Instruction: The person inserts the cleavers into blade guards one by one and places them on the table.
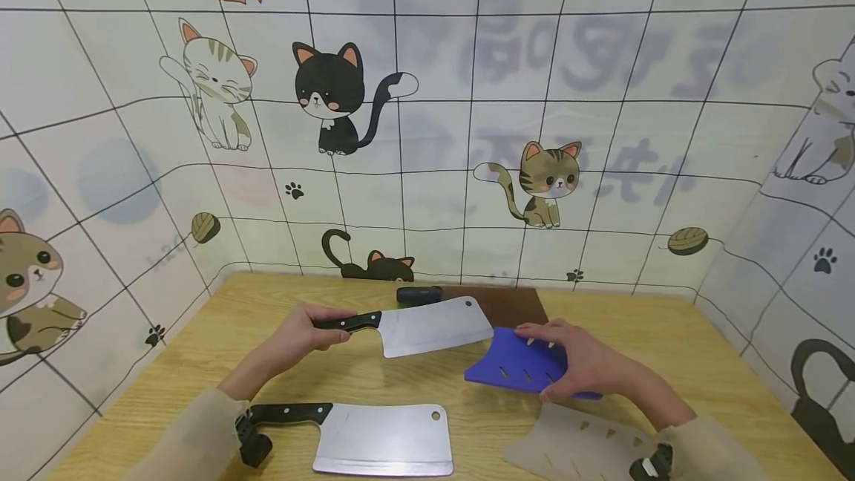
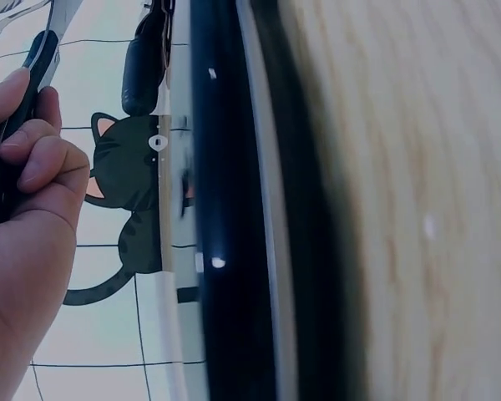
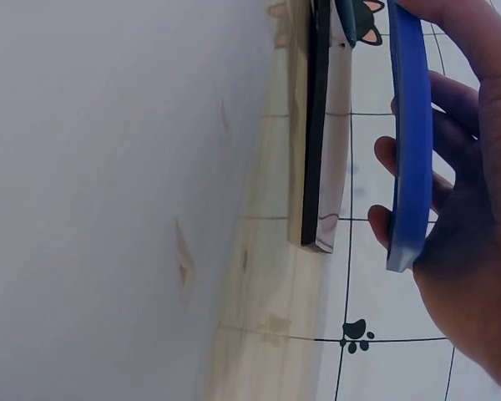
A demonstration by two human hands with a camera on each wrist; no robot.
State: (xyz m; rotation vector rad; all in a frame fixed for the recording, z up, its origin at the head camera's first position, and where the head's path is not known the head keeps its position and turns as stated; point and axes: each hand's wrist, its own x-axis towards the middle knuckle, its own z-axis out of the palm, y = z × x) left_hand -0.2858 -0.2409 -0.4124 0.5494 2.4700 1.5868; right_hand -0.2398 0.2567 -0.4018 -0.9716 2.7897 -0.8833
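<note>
Pale slotted panel (image 1: 574,440), nearest, on table (image 1: 668,347); beyond it, raised, blue slotted panel (image 1: 514,358) – probably light, stiff, clamped edgewise by right hand (image 1: 588,362) – and cleaver (image 1: 430,329), likely blade-heavy, its black handle (image 1: 364,321), the proper hold, gripped by left hand (image 1: 310,329).

Flat brown rectangular panel (image 1: 521,306) partly hidden behind raised steel cleaver with black riveted handle (image 1: 434,326), handle partly covered by left hand (image 1: 317,326); blue-purple slotted plastic plate (image 1: 490,362) partly under right hand (image 1: 588,362); pale slotted plastic plate (image 1: 568,444) cut off at bottom; left wrist view: close-up black handle (image 2: 234,209) blurred, cut off
</note>
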